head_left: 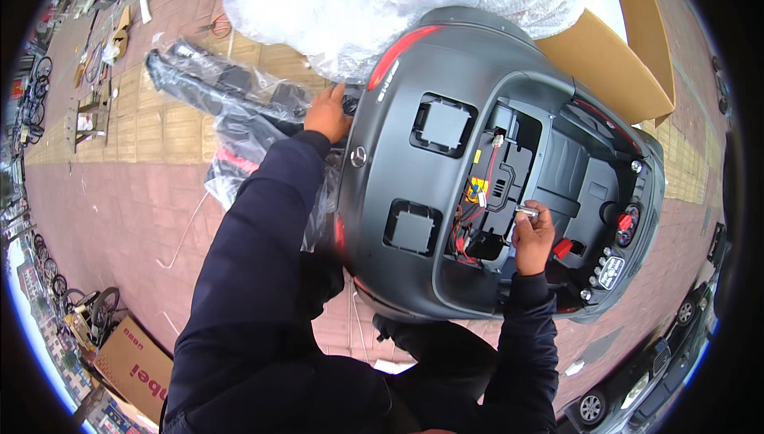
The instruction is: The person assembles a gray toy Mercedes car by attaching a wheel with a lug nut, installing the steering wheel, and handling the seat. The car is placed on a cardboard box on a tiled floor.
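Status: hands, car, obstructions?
Right grip pinching small silvery piece over car. Left grip at car's rear edge, contact unclear. Wires exposed; bagged parts beside left grip.

Soft, bright daylight floods the paving (119, 211), shadows faint; up top the clear plastic sheeting (310, 4) flares white, the dark sleeves (259, 231) swallow detail, and fisheye edges bend into black with blue fringing.

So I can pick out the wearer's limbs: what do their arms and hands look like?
The left hand and right hand are bare, with no gloves visible. The left sleeve and right sleeve are long, dark navy and creased, reaching the wrists, with no markings or cables visible.
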### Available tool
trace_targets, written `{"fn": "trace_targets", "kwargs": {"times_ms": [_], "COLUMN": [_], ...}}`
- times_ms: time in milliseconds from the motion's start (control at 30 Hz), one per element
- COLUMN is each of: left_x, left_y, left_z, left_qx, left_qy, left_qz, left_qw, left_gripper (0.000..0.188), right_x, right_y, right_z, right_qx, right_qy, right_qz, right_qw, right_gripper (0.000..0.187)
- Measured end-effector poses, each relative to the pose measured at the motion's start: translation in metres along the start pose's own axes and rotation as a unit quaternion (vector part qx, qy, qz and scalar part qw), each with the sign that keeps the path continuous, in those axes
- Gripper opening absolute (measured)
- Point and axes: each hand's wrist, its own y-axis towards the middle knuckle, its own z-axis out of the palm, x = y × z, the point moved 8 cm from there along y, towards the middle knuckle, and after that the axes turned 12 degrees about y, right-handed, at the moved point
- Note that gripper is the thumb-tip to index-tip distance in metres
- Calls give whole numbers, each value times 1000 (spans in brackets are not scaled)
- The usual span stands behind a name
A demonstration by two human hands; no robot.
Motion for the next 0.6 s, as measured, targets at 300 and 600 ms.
{"fn": "trace_targets", "kwargs": {"times_ms": [300, 600], "left_x": [49, 86], "left_y": [79, 21], "left_z": [6, -254], "left_qx": [78, -195], "left_qy": [88, 116], "left_qz": [24, -64], "left_qw": [993, 972], "left_gripper": [37, 43], "right_x": [39, -69], "right_y": [53, 80], "right_z": [-8, -191], "right_qx": [-39, -247], "right_qy": [-25, -379], "right_qz": [-157, -59], "right_qw": [987, 890], "right_gripper": [23, 28]}}
